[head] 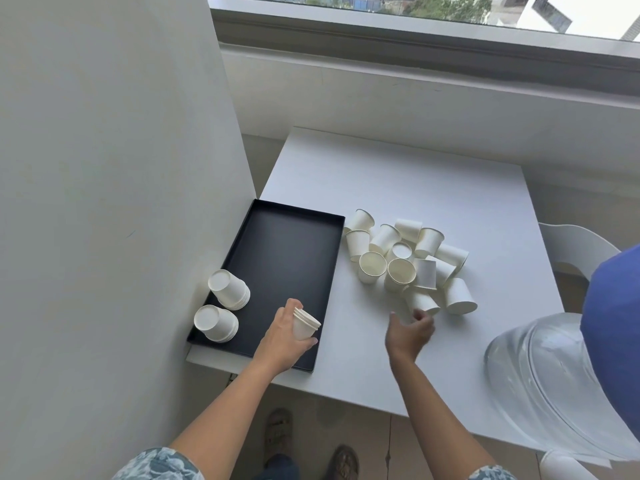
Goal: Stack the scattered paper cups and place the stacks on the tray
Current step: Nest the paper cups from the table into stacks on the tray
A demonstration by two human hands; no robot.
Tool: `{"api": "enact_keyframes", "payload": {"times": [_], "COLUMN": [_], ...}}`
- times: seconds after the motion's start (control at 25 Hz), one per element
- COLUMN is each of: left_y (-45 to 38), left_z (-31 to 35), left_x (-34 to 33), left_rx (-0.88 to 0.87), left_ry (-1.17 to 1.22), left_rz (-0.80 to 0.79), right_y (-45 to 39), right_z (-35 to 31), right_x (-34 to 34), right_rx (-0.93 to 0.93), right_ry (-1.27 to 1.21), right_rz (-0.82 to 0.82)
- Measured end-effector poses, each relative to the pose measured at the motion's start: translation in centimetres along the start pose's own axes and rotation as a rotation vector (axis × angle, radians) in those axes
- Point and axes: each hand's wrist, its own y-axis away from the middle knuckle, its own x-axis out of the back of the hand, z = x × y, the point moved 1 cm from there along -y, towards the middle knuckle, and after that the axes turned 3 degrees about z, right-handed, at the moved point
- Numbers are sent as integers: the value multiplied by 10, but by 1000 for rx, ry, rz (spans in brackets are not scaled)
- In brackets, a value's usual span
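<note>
Left hand [284, 336]: clamped round a short nest of paper cups [305, 323], thumb on the near side, fingers curled behind. At least 3 rims can be counted at the mouth. The nest is held tilted, mouths toward the right and slightly up, over the near right part of the black tray [294, 244].

Right hand [412, 329]: extended toward the near edge of the loose cup pile [408, 261], fingers partly curled, blurred. A lying cup [424, 303] is just at the fingertips; whether it is pinched or only touched cannot be told.

Step in hand, as judged: collecting. 1 more cup is being fetched by the right hand for the nest kept in the left.

Next move, as judged: the lying cup needs to be gripped by its wall, turned to match the nest, and slid in squarely so that no rim is crushed. The held nest would then need inverting to match the stacks already set down.

Arm pose: both forearms are reached forward from the bottom of the view, the left angled toward the tray, the right angled up toward the pile. Patterned sleeves are seen at the lower edge.

Outward: 2 finished stacks [228, 289] [216, 323] stand bottom-up at the near left of the tray. More than 10 cups remain scattered on the white table [398, 174], just right of the tray. A clear water jug [540, 382] lies at the table's near right corner.
</note>
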Motion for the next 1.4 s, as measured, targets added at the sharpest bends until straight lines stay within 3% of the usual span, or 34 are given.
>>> {"api": "enact_keyframes", "payload": {"times": [0.12,0.36,1.2,1.4], "left_y": [-1,-6,-3,-2], "left_z": [-2,0,8,9], "left_x": [-2,-3,-10,-14], "left_rx": [7,18,21,27], "left_ry": [5,10,61,79], "left_rz": [-5,-14,-44,-60], "right_y": [-32,-50,-31,-14], "right_z": [-9,-14,10,10], "right_x": [6,1,23,21], "right_rx": [-321,-501,-487,-367], "right_ry": [-22,-236,-256,-187], "right_rz": [117,124,180,72]}}
